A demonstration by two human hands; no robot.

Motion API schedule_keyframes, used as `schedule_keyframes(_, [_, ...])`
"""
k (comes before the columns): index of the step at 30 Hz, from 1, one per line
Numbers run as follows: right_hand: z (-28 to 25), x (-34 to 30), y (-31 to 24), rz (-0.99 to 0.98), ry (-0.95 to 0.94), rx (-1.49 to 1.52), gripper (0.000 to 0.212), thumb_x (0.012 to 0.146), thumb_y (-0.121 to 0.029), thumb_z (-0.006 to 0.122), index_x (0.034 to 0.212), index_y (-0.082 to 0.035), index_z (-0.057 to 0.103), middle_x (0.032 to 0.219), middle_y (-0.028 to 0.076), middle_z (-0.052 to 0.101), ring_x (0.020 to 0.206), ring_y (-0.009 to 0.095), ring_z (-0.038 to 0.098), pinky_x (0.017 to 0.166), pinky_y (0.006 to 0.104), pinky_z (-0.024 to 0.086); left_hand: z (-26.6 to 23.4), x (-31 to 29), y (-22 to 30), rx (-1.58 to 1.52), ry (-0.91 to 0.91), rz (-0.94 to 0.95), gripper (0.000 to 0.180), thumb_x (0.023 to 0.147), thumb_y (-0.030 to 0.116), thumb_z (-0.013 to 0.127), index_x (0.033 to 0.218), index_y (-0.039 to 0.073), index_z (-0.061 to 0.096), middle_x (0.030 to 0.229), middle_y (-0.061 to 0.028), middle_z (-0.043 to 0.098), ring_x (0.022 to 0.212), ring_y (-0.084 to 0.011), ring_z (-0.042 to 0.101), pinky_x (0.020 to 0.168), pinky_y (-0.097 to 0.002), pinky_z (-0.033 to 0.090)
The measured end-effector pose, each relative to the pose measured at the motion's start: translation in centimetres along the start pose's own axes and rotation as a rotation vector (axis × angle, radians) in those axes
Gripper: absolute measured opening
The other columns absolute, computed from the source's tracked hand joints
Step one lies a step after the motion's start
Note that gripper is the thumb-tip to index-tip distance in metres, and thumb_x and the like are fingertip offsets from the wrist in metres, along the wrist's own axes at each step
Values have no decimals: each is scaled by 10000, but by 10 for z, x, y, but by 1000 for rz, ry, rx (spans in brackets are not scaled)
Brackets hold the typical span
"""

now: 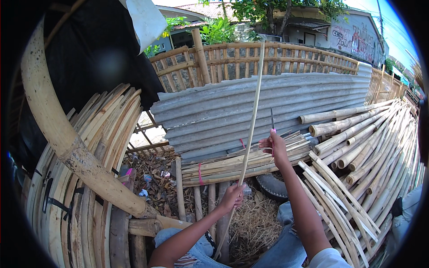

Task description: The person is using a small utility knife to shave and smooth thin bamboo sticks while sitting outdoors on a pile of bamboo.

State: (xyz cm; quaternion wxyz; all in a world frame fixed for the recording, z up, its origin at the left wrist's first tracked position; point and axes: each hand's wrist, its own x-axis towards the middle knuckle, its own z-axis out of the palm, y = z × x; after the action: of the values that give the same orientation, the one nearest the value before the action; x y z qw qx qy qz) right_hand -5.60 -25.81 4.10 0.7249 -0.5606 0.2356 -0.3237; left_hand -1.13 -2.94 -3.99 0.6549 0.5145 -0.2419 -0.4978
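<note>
My left hand [232, 197] is closed around a long thin bamboo strip [253, 120], which stands nearly upright and leans a little to the right at its top. The strip's lower end reaches down between my knees. To the right and higher up, my right hand [275, 146] grips a knife [272, 118] with a thin dark blade pointing up and a pink part at its handle. The knife and the strip are apart. Behind my hands lies a bundle of split bamboo strips [223, 169], tied with a pink band [200, 174].
A thick bamboo pole [71, 143] slants across the left, before stacked split bamboo [80, 210]. Whole bamboo poles [366, 147] and loose strips [335, 205] lie at the right. Corrugated sheeting [268, 102] and a bamboo fence [277, 58] stand behind. A tyre [272, 187] lies near my legs.
</note>
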Motion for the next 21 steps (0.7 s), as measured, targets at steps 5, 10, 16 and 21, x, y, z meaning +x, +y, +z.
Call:
schedule_keyframes(5, [13,-7,7,50,-92,40,436,915,-493,416,684,-124,431,790,122,659,659,179,638,561,275,479,-8,1,-2,1,125,42,350,912,341,526,702,106,374,495,46,309,369,-50,303,340,-214,248])
schedule_keyframes(10, [-6,0,13,438,-421,49,468,937,-473,355,752,-84,539,686,113,639,540,196,613,485,284,464,-8,0,1,-3,187,72,346,905,331,541,701,107,376,499,49,316,373,-48,333,339,-211,261])
schedule_keyframes(16, [-10,5,36,337,-245,-422,485,937,-448,384,683,-67,543,523,61,551,437,176,559,440,278,426,-8,1,4,-22,215,101,344,898,334,549,700,107,384,500,51,319,369,-46,334,331,-205,262])
schedule_keyframes(21, [-10,4,26,315,-337,-298,487,946,-434,381,686,-53,539,522,52,528,452,176,555,429,290,419,-6,1,4,-14,218,89,344,891,340,558,703,107,389,503,51,321,369,-44,334,331,-202,264])
